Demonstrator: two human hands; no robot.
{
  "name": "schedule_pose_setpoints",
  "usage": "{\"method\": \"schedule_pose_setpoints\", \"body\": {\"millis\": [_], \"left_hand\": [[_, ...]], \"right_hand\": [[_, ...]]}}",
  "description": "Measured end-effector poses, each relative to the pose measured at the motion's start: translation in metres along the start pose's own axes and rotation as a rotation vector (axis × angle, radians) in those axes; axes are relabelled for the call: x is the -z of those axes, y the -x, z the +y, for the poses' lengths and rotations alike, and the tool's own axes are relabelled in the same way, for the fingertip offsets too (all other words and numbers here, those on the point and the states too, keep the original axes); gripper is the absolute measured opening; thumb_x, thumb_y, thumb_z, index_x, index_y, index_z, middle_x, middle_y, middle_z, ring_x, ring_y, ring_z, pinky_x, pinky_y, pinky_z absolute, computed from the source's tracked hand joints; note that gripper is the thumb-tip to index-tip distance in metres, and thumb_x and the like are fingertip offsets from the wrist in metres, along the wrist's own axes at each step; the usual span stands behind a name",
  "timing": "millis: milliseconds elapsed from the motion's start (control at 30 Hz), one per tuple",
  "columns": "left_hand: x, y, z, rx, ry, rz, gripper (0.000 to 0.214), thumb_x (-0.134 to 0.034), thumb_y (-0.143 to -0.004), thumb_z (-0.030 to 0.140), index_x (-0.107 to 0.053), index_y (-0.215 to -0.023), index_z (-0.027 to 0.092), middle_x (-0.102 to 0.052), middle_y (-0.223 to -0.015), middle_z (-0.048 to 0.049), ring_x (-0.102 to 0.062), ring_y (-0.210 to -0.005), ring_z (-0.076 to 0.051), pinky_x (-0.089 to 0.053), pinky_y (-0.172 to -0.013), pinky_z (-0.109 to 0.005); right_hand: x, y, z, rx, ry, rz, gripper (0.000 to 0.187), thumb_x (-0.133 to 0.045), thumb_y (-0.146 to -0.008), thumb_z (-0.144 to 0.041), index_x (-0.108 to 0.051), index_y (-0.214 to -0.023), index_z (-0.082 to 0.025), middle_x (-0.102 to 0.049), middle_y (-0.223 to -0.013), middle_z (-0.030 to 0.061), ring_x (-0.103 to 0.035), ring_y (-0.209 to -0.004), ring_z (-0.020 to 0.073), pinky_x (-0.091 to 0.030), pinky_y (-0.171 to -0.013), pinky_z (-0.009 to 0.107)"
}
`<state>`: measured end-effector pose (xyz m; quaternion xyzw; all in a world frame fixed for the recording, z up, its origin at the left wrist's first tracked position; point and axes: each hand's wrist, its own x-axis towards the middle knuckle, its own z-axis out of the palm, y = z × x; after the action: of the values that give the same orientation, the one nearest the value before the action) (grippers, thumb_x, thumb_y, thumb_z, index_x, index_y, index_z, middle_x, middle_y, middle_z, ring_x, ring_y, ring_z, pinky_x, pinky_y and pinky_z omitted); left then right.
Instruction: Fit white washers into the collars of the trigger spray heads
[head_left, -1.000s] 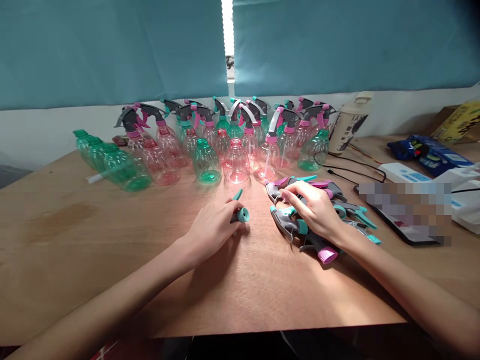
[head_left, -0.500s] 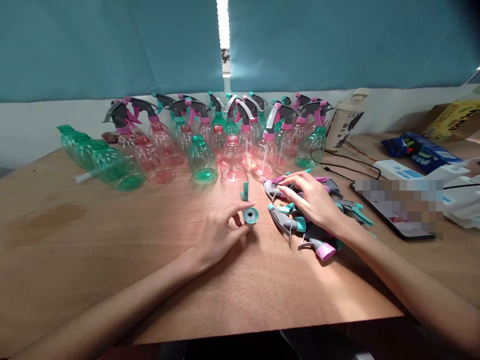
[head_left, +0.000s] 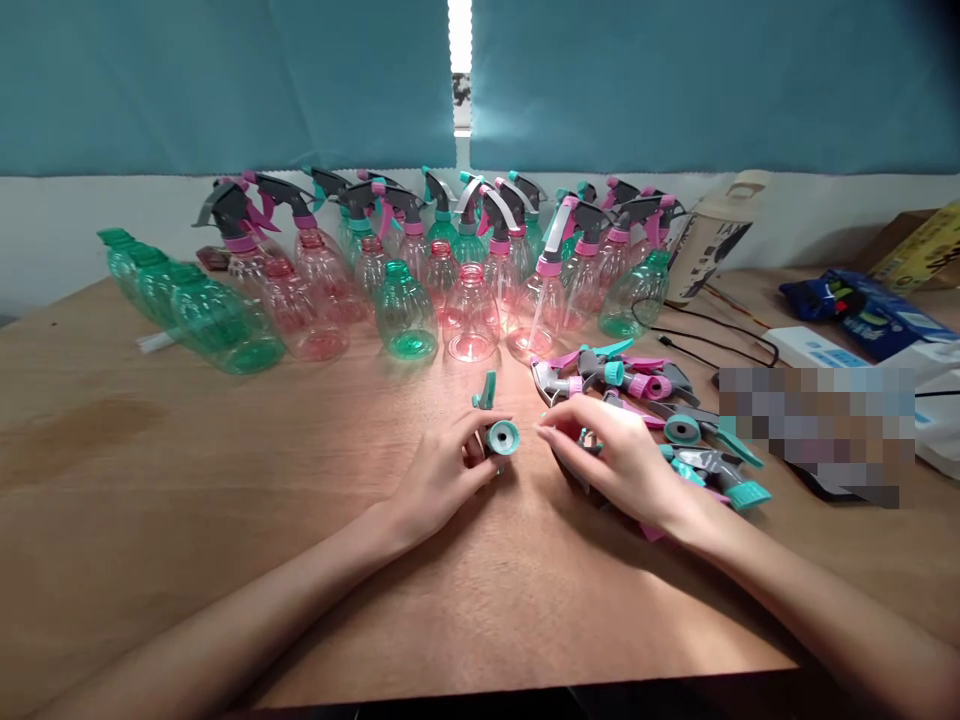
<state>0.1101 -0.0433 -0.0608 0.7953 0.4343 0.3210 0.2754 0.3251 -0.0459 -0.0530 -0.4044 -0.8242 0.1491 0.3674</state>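
Observation:
My left hand [head_left: 442, 472] grips a grey spray trigger head with a teal collar [head_left: 496, 432], its round opening turned toward me and its teal lever pointing up. My right hand [head_left: 619, 455] rests palm down on the near edge of a pile of loose trigger heads [head_left: 660, 412], grey with pink or teal parts; its fingers are curled over one of them, fingertips close to the piece in my left hand. Both hands sit on a wooden table [head_left: 225, 500].
Rows of clear pink and green spray bottles [head_left: 465, 270], some capped with triggers, stand across the back. Green bottles [head_left: 195, 310] lie at the left. A cup [head_left: 712, 235], black cables [head_left: 712, 340], white boxes and a blue packet [head_left: 862, 305] fill the right side.
My left hand turned the trigger head up so that its collar faces me. My right hand slid from the top of the pile toward the left hand.

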Motion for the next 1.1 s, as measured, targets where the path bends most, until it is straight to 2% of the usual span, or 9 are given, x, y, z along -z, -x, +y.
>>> {"method": "schedule_pose_setpoints", "body": {"millis": [167, 267, 400, 533, 667, 767, 900, 1100], "left_hand": [[0.0003, 0.0015, 0.0008, -0.024, -0.009, 0.015, 0.025, -0.063, -0.08, 0.01, -0.062, -0.103, 0.019, -0.061, -0.081, 0.0014, -0.052, -0.061, -0.01, -0.043, -0.055, -0.02], [0.0004, 0.0017, 0.0013, -0.036, -0.01, 0.001, 0.026, -0.063, -0.08, 0.008, -0.062, -0.104, 0.018, -0.06, -0.081, 0.0013, -0.051, -0.061, -0.01, -0.042, -0.055, -0.02], [-0.0005, 0.0016, 0.0007, -0.042, -0.022, -0.014, 0.026, -0.063, -0.082, 0.01, -0.062, -0.106, 0.018, -0.06, -0.083, 0.0009, -0.051, -0.062, -0.01, -0.042, -0.057, -0.021], [-0.0026, 0.0031, -0.0008, -0.084, -0.036, 0.002, 0.027, -0.065, -0.083, 0.014, -0.061, -0.11, 0.018, -0.06, -0.084, 0.001, -0.051, -0.064, -0.01, -0.042, -0.06, -0.021], [-0.0037, 0.004, -0.0017, -0.115, -0.05, 0.009, 0.028, -0.066, -0.083, 0.013, -0.061, -0.11, 0.018, -0.061, -0.084, 0.0009, -0.052, -0.065, -0.01, -0.043, -0.061, -0.021], [-0.0042, 0.0039, -0.0022, -0.137, -0.048, 0.01, 0.031, -0.066, -0.083, 0.012, -0.061, -0.112, 0.018, -0.062, -0.089, -0.0001, -0.053, -0.066, -0.01, -0.044, -0.062, -0.021], [-0.0049, 0.0053, -0.0014, -0.178, -0.056, 0.03, 0.032, -0.064, -0.085, 0.013, -0.059, -0.115, 0.018, -0.063, -0.094, -0.0015, -0.055, -0.067, -0.01, -0.046, -0.063, -0.021], [-0.0089, 0.01, 0.004, -0.201, -0.08, 0.08, 0.031, -0.061, -0.086, 0.012, -0.059, -0.116, 0.018, -0.063, -0.095, -0.0024, -0.058, -0.071, -0.011, -0.049, -0.065, -0.022]], "right_hand": [[-0.0034, 0.0064, -0.0126, 0.06, -0.016, -0.161, 0.011, -0.05, -0.094, -0.022, -0.06, -0.091, -0.019, -0.066, -0.079, 0.0023, -0.06, -0.07, 0.0143, -0.047, -0.065, 0.026], [-0.0027, 0.0069, -0.0115, 0.038, 0.006, -0.181, 0.011, -0.051, -0.094, -0.022, -0.06, -0.09, -0.019, -0.066, -0.08, 0.0026, -0.061, -0.071, 0.0146, -0.047, -0.065, 0.026], [-0.0024, 0.0073, -0.0085, 0.014, -0.009, -0.198, 0.01, -0.053, -0.093, -0.022, -0.06, -0.099, -0.018, -0.065, -0.081, 0.0016, -0.059, -0.068, 0.013, -0.046, -0.064, 0.025], [-0.0026, 0.0081, -0.0084, 0.059, -0.007, -0.148, 0.01, -0.056, -0.091, -0.022, -0.059, -0.1, -0.018, -0.055, -0.065, -0.0039, -0.05, -0.054, 0.0093, -0.04, -0.053, 0.021], [-0.0029, 0.0096, -0.0083, 0.128, 0.036, -0.06, 0.009, -0.056, -0.091, -0.02, -0.059, -0.099, -0.018, -0.048, -0.06, -0.0063, -0.045, -0.048, 0.008, -0.037, -0.049, 0.02], [-0.0037, 0.011, -0.0081, 0.173, 0.071, -0.002, 0.013, -0.056, -0.09, -0.018, -0.058, -0.104, -0.019, -0.052, -0.061, -0.0061, -0.047, -0.048, 0.0079, -0.038, -0.05, 0.02], [-0.0041, 0.0114, -0.009, 0.202, 0.118, -0.024, 0.016, -0.056, -0.091, -0.021, -0.06, -0.106, -0.017, -0.059, -0.062, -0.005, -0.049, -0.048, 0.0081, -0.039, -0.049, 0.021], [-0.0038, 0.0116, -0.0104, 0.265, 0.207, 0.044, 0.016, -0.056, -0.091, -0.02, -0.065, -0.103, -0.013, -0.073, -0.074, 0.001, -0.057, -0.051, 0.0091, -0.043, -0.054, 0.023]]}}
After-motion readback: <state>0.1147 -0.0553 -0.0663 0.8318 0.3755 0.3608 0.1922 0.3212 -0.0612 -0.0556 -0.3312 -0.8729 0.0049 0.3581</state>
